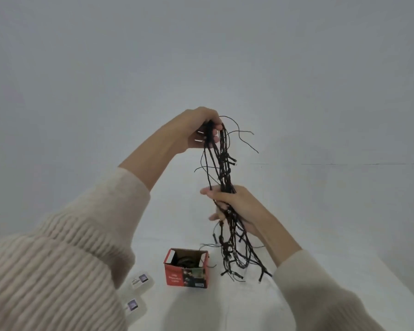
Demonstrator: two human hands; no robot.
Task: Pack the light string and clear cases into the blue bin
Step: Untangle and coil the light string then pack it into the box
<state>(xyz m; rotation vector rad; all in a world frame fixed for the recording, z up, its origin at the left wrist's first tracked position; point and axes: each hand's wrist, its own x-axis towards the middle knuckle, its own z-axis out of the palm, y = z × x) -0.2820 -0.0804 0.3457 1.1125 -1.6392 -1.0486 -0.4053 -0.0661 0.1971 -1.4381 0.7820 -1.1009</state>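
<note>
A dark light string (222,168) hangs in a loose bundle of several loops above the white table. My left hand (202,130) is raised high and grips the bundle's top end. Lower down, my right hand (234,206) holds the middle of the bundle, with fingers wrapped around the wires. The string's tail dangles below my right hand to just above the table. Two clear cases (140,280) (133,305) lie flat on the table at the lower left, partly behind my left sleeve. No blue bin is in view.
A small red cardboard box (187,274) stands open on the table below the string, with a dark coil inside. The white table (320,211) stretches out to the right, up to a pale wall behind.
</note>
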